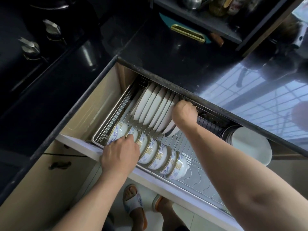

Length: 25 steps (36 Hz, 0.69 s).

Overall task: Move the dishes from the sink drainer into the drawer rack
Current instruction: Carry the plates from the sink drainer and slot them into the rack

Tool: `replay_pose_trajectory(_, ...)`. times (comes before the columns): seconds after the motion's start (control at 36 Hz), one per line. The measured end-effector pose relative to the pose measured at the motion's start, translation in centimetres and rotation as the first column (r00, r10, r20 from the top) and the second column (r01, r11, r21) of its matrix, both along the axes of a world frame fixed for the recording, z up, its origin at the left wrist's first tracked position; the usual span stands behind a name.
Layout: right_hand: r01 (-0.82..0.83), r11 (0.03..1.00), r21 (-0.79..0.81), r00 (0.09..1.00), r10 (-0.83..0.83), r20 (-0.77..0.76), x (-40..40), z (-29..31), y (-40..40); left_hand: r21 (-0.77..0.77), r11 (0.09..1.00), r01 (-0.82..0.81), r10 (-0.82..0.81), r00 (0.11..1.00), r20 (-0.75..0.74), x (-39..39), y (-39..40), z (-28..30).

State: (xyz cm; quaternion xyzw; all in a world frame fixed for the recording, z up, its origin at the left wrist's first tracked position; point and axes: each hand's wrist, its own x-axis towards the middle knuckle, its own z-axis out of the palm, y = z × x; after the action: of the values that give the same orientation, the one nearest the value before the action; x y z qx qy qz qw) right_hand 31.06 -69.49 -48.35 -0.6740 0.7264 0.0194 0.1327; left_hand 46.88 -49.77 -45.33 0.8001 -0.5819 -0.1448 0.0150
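The pulled-out drawer rack (196, 179) of steel wire holds a back row of white plates (150, 105) standing on edge and a front row of patterned bowls (160, 155) on their sides. My right hand (184, 114) grips the rightmost white plate at the end of the plate row. My left hand (120, 154) rests over the left end of the bowl row, fingers curled on a patterned bowl (133, 134). More white dishes (250, 144) sit at the rack's far right, under the counter edge.
A black stone counter (166, 55) overhangs the drawer's back. A black hob with knobs (50, 27) lies at the left. The white drawer front (80, 144) is near my body. My slippered feet (133, 202) stand on the tiled floor below.
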Motion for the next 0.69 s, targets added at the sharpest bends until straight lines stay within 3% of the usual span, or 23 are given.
replay_pose_trajectory(0.39, -0.022, 0.998, 0.058, 1.0, 0.023, -0.018, -0.9, 0.4, -0.3, 0.046, 0.999, -0.008, 0.008, 1.0, -0.002, -0.1, -0.1, 0.2)
replay_pose_trajectory(0.58, -0.244, 0.966, 0.081, 0.946, 0.255, -0.199, -1.2, 0.7, 0.7, 0.068, 0.998, -0.002, 0.003, 1.0, -0.005, -0.2, -0.1, 0.1)
replay_pose_trajectory(0.69, -0.232, 0.969, 0.08, 0.963, 0.24, -0.118, -1.5, 0.7, 0.6, 0.082, 0.997, -0.001, 0.001, 1.0, -0.009, -0.1, 0.0, -0.3)
